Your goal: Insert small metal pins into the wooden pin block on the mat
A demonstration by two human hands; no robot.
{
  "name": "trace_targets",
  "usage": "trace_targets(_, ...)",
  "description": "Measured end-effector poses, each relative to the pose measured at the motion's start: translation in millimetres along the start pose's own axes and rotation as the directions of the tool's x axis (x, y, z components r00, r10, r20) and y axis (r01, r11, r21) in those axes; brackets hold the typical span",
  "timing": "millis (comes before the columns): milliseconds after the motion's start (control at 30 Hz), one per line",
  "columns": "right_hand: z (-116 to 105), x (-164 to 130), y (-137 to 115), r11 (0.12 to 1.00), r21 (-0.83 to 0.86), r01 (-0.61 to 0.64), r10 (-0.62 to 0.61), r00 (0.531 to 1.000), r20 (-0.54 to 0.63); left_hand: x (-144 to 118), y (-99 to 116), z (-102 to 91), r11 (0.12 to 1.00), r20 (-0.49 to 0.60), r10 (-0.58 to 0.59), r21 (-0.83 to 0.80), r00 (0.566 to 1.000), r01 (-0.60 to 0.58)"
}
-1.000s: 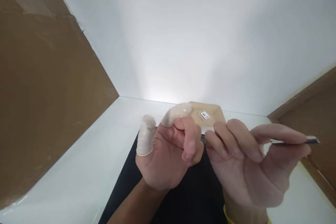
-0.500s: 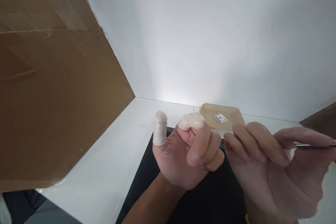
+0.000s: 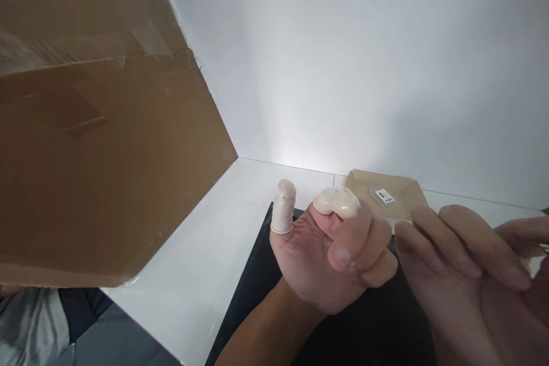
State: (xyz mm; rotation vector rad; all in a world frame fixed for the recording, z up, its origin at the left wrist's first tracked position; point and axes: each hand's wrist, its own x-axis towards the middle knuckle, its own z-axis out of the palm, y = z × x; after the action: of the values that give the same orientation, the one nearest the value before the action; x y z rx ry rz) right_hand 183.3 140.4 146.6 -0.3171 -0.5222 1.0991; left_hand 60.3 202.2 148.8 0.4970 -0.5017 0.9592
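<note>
- The left hand [image 3: 319,257] holds nothing: its palm faces the camera, with the thumb set well apart from the curled index finger. Both wear pale rubber covers — the thumb cover [image 3: 283,209] upright, the index cover [image 3: 338,201] bent along with the finger.
- The right hand [image 3: 476,291] appears to pinch a thin object [image 3: 545,247] between thumb and index finger at the right edge of the view; only a sliver shows, so I cannot tell what it is.
- A light, even pinch probably suits something so slim — squeezing hard could make it twist or slip.
- Working nearer the middle of the view, above the black mat [image 3: 364,331], would make that grip easier to check.
- The thumb cover looks wrinkled; smoothing it should improve feel.
- The labelled clear case [image 3: 383,195] lies on brown paper [image 3: 405,186] beyond both hands; best give it room.
</note>
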Motion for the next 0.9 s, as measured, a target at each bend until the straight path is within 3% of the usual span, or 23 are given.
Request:
trace_targets(333, 7.9, 6.0, 0.8, 0.993, -0.117, 0.025, -0.020, 0.999, 0.049, -0.5, -0.5, 0.7, 1.000, 0.011, 0.006, -0.003, 1.000, -0.006)
trace_targets(767, 10.0, 4.6, 0.9, 0.997, -0.076, -0.005, 0.008, 0.999, 0.046, 1.4, -0.4, 1.1, 0.999, -0.028, 0.018, 0.052, 0.999, -0.017)
trace_targets(900, 8.8, 5.3, 1.9, 0.996, -0.090, 0.008, -0.001, 0.996, 0.084, 0.7, -0.3, -1.3, 0.997, 0.004, 0.015, 0.069, 1.000, -0.015)
